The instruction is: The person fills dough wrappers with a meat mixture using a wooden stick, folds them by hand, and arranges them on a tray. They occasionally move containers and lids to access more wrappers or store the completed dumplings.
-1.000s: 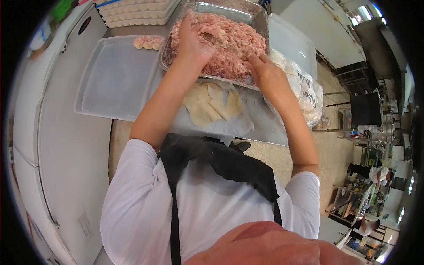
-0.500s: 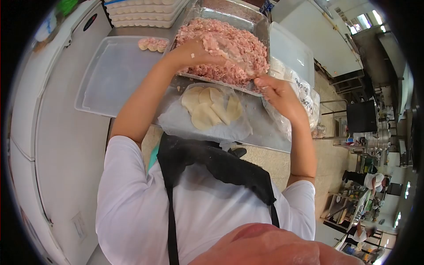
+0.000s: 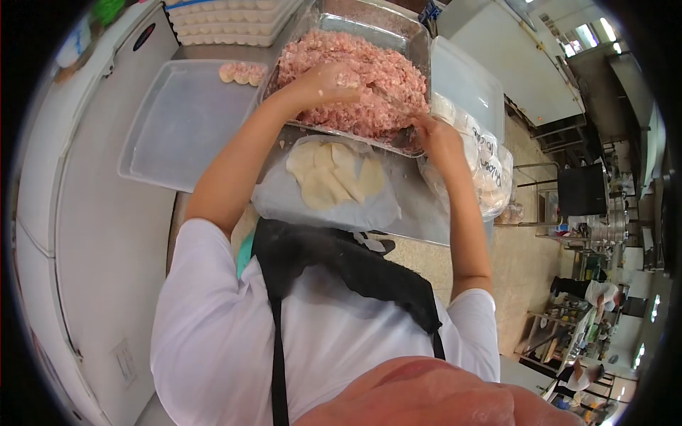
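Observation:
My left hand is over the left part of the ground meat in the metal tray. Its fingers are curled together with bits of meat on them, and what lies in the palm is hidden. At the tray's near right corner, my right hand is closed round something thin that reaches over the meat, too unclear to name. Round pale dough wrappers lie overlapping on a plastic sheet in front of the tray. A short row of filled dumplings sits on a translucent tray at the left.
Stacked trays of dumplings stand at the back left. Right of the meat are bagged white packs with handwriting and a translucent lid. A white appliance borders the left. Two other people are far off at the right.
My left hand has turned over the meat, its fingers less spread. My right hand has moved slightly; the thin thing lies lower in the meat. The view has shifted a little.

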`<state>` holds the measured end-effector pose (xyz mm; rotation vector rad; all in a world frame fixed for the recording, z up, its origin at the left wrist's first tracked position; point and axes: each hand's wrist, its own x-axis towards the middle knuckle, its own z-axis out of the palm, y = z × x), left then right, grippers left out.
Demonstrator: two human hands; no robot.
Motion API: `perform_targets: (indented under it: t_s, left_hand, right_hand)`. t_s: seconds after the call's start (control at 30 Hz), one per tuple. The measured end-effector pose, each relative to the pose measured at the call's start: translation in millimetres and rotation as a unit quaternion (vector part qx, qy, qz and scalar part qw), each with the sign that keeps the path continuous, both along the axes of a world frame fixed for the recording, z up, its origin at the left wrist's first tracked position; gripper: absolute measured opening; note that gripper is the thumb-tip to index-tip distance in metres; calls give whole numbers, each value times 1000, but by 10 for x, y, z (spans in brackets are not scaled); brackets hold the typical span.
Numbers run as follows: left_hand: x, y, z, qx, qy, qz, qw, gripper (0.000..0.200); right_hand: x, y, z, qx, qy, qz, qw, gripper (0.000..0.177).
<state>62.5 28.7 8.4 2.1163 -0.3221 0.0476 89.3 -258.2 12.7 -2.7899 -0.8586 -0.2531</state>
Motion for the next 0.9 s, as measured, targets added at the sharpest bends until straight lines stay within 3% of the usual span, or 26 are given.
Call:
perform_targets:
  t_s: [0.1,0.13,0.23,0.33,0.43,0.47,0.57,0.6,0.7,0.8,0.9]
  left_hand:
    - [-155,60,156,-16,-57,-13,998,65]
    - [-152,80,168,-22,-78,-22,996,64]
    - [-145,150,176,-28,-124,-56,990,59]
    - [-117,100,319,57,0,-117,992,62]
    - [-46,139,16,121,-88,-18,989,65]
    - [-49,147,-28,98,-81,-5,992,67]
    - [-80,128,-9,60,-69,17,996,72]
    - [-67,109,43,65,-70,11,995,74]
    - [-61,108,-26,50,-113,21,992,77]
    - [-43,127,-37,11,-85,53,995,74]
    - [-121,126,175,-14,-18,63,998,69]
  right_hand:
    - [-59,-180,281,21,47,8,999,26]
    - [-144,-166,408,82,81,-21,993,25]
    - [-271,-136,478,264,202,78,940,22]
    - [-341,174,210,221,297,85,925,21]
    - [-148,143,370,177,173,154,956,20]
    - [-212,133,541,101,115,101,983,19]
    - [-439,239,519,129,25,144,981,18]
    - [-433,282,472,69,27,74,995,19]
    - [-254,79,621,88,34,128,987,25]
    - [-367,108,628,235,115,129,957,27]
    - [-263,251,255,148,133,97,975,28]
